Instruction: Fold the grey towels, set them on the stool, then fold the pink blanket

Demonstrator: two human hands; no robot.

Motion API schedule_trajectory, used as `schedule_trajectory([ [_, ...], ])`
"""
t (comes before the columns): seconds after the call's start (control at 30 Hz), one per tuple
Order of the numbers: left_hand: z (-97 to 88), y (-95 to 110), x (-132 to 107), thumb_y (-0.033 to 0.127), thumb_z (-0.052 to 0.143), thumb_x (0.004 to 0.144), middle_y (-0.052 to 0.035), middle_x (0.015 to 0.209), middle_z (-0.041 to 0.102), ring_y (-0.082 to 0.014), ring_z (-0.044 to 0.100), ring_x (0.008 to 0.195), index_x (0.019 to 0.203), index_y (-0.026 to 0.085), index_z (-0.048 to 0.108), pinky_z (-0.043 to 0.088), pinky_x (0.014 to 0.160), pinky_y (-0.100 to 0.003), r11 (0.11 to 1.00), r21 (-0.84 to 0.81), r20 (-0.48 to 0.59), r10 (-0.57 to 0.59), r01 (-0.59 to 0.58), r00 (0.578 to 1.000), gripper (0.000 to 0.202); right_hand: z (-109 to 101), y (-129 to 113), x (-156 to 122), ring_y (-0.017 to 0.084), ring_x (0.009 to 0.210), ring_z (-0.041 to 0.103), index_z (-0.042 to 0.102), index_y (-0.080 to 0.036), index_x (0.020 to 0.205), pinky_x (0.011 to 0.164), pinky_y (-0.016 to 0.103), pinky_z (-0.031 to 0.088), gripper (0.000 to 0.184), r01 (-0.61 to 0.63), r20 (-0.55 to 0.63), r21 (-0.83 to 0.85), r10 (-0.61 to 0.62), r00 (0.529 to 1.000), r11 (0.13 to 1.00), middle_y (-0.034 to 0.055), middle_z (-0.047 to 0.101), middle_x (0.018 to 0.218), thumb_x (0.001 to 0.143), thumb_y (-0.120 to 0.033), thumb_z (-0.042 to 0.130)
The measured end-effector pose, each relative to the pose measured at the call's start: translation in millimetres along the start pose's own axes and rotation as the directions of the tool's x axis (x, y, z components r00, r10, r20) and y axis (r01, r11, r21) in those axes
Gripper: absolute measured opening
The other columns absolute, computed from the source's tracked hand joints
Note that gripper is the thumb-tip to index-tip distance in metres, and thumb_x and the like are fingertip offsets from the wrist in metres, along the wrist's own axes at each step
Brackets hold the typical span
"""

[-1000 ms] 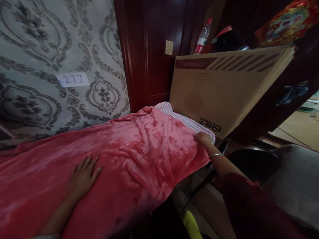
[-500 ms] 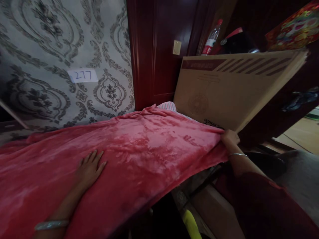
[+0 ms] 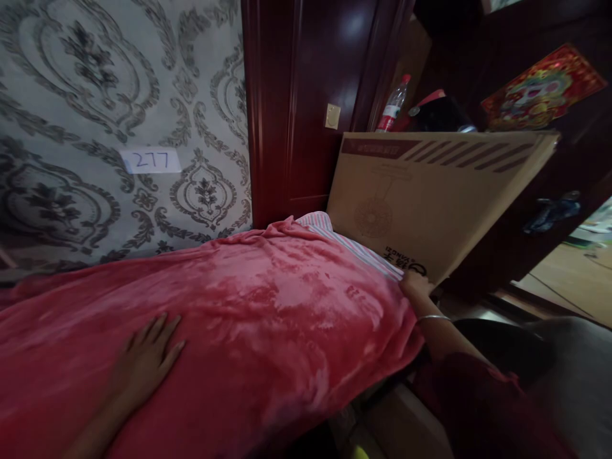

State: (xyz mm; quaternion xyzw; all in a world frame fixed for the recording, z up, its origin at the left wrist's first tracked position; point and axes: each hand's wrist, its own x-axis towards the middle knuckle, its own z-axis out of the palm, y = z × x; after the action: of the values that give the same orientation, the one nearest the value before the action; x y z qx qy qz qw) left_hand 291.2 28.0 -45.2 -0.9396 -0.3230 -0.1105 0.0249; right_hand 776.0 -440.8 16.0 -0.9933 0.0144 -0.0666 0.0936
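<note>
A fuzzy pink-red blanket [image 3: 268, 319] is spread over a bed, with a striped sheet [image 3: 349, 245] showing at its far right edge. My left hand [image 3: 146, 357] lies flat on the blanket at the lower left, fingers stretched out. My right hand [image 3: 415, 284], a bangle on its wrist, is closed on the blanket's right corner beside the foot of a large cardboard box [image 3: 430, 191].
The cardboard box leans against a dark red wooden door frame [image 3: 296, 108]. A plastic bottle [image 3: 392, 105] and dark objects stand behind it. Patterned wallpaper with a "277" label [image 3: 150, 160] backs the bed. A grey seat [image 3: 568, 376] is at the lower right.
My right hand had lifted and pulled the blanket's corner out to the right; now it has lowered it against the bed's edge, so the striped sheet shows again. My left hand stayed flat.
</note>
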Motion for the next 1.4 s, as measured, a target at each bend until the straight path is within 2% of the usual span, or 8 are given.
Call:
schedule_trajectory([
  [0.2,9.9,-7,1,0.056,0.031,0.084,-0.0131,0.154,0.046,-0.0346,0.038,0.144,0.146,0.016,0.051,0.029,0.117,-0.055,1.000,-0.006,-0.065,0.022,-0.022,0.998,0.077,20,-78,24,0.020,0.116,0.063,0.065,-0.012,0.130,0.094,0.022,0.046,0.044,0.263,0.018,0.165,-0.270,0.963,0.951,0.0148,0.067,0.129,0.089,-0.016,0.049],
  [0.37,12.7,-11,-3,0.055,0.032,0.084,-0.0107,0.152,0.049,-0.0323,0.042,0.142,0.145,0.019,0.052,0.032,0.116,-0.054,1.000,-0.009,-0.107,0.021,-0.022,0.994,0.074,37,-138,49,0.021,0.119,0.062,0.060,-0.015,0.138,0.094,0.023,0.046,0.047,0.295,0.047,0.234,-0.313,0.948,0.927,0.0115,0.066,0.132,0.093,-0.025,0.050],
  [0.47,13.6,-13,-6,0.052,0.033,0.086,-0.0088,0.152,0.050,-0.0309,0.044,0.141,0.147,0.021,0.050,0.033,0.117,-0.053,0.999,-0.018,-0.144,0.044,-0.047,0.989,0.071,44,-160,63,0.023,0.117,0.063,0.056,-0.014,0.141,0.091,0.026,0.048,0.051,0.262,0.081,0.245,-0.289,0.954,0.933,0.0142,0.066,0.131,0.095,-0.034,0.050],
  [0.57,16.0,-17,-9,0.050,0.033,0.088,-0.0091,0.151,0.050,-0.0310,0.045,0.140,0.147,0.022,0.049,0.034,0.116,-0.055,0.996,-0.018,-0.165,0.078,-0.082,0.983,0.068,51,-174,74,0.026,0.110,0.066,0.064,-0.011,0.131,0.086,0.028,0.049,0.047,0.239,0.111,0.244,-0.272,0.956,0.940,0.0172,0.069,0.123,0.094,-0.038,0.052],
  [0.67,19.2,-20,-12,0.050,0.033,0.089,-0.0095,0.153,0.048,-0.0309,0.044,0.141,0.149,0.022,0.046,0.033,0.117,-0.056,0.994,-0.011,-0.182,0.103,-0.106,0.978,0.067,57,-180,82,0.026,0.107,0.067,0.072,-0.012,0.115,0.083,0.027,0.049,0.037,0.240,0.095,0.244,-0.270,0.958,0.940,0.0174,0.071,0.115,0.094,-0.036,0.052],
  [0.83,21.1,-23,-17,0.050,0.035,0.090,-0.0063,0.155,0.046,-0.0304,0.045,0.141,0.152,0.028,0.042,0.033,0.117,-0.056,0.994,0.002,-0.187,0.111,-0.113,0.976,0.065,66,-173,93,0.030,0.110,0.065,0.066,-0.009,0.123,0.082,0.032,0.049,0.040,0.173,0.011,0.243,-0.181,0.983,0.954,0.0229,0.067,0.120,0.099,-0.028,0.040],
  [1.1,21.9,-28,-21,0.048,0.037,0.093,-0.0044,0.157,0.043,-0.0307,0.046,0.140,0.156,0.033,0.032,0.035,0.116,-0.056,0.986,0.045,-0.217,0.169,-0.163,0.961,0.065,100,-169,98,0.030,0.107,0.066,0.068,-0.010,0.120,0.080,0.033,0.048,0.039,0.170,0.009,0.248,-0.178,0.984,0.954,0.0216,0.069,0.116,0.098,-0.030,0.044],
  [1.4,15.2,-22,-16,0.053,0.036,0.093,-0.0061,0.158,0.040,-0.0306,0.042,0.143,0.152,0.029,0.042,0.033,0.117,-0.055,0.995,-0.002,-0.145,0.102,-0.103,0.984,0.064,85,-151,99,0.025,0.102,0.067,0.072,-0.011,0.113,0.077,0.028,0.048,0.043,0.230,0.066,0.210,-0.249,0.966,0.950,0.0194,0.071,0.112,0.099,-0.038,0.042],
])
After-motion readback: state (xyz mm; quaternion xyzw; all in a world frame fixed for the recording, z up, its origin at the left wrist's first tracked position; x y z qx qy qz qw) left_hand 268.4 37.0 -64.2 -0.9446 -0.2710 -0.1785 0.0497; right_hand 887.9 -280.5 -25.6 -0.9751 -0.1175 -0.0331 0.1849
